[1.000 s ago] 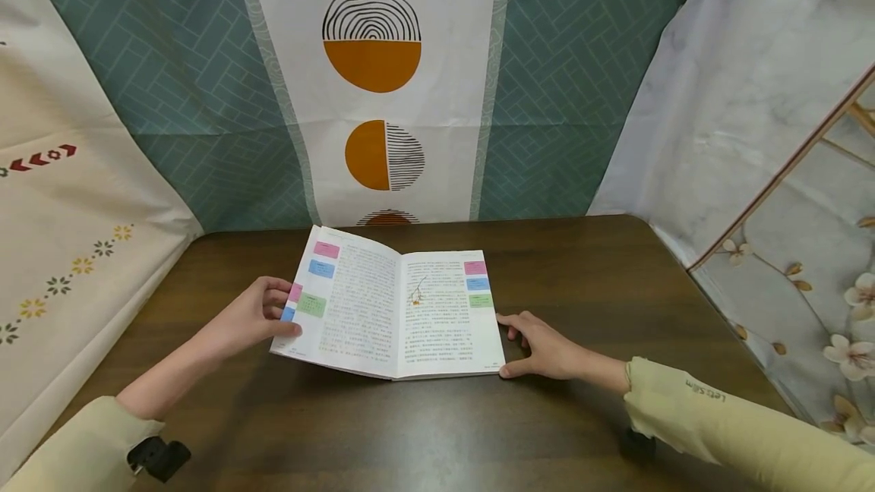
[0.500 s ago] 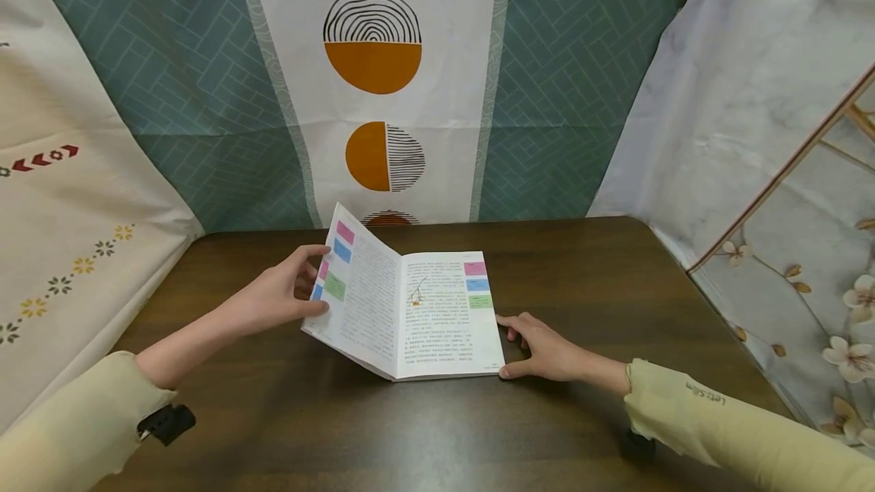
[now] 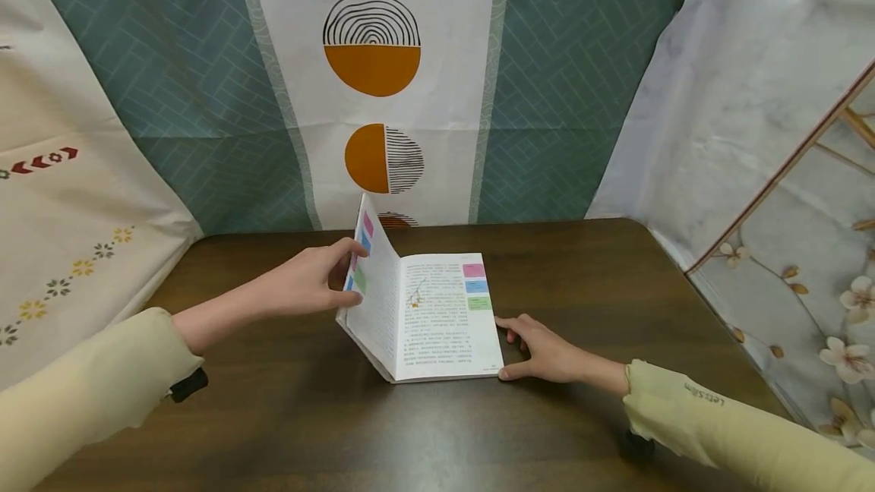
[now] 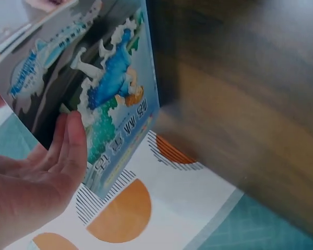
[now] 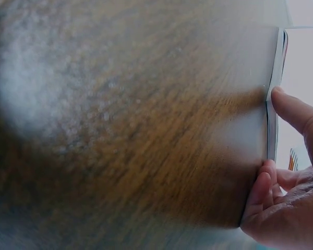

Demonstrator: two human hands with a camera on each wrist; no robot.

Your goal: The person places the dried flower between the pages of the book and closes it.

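An open book [image 3: 440, 344] stands on the table with its right half lying flat and its left half raised steeply. My left hand [image 3: 311, 279] grips that raised half at its outer edge, thumb on the page side and fingers around the cover. In the left wrist view the illustrated cover [image 4: 112, 78] faces the camera, with fingers of the left hand [image 4: 39, 172] against it. At the lower right corner, my right hand [image 3: 547, 351] holds the flat half. Its thumb touches the book's edge in the right wrist view. Pink, blue and green boxes mark the page margins.
The dark wooden table [image 3: 437, 439] reaches back to a patterned curtain [image 3: 560, 97]. Pale cloth [image 3: 82, 211] hangs at the left, and a floral sheet [image 3: 786, 264] at the right. A black band [image 3: 187, 386] sits by the left sleeve.
My left hand has moved right and upward, lifting the book's left half from a low tilt to nearly upright. The right hand has stayed at its corner.
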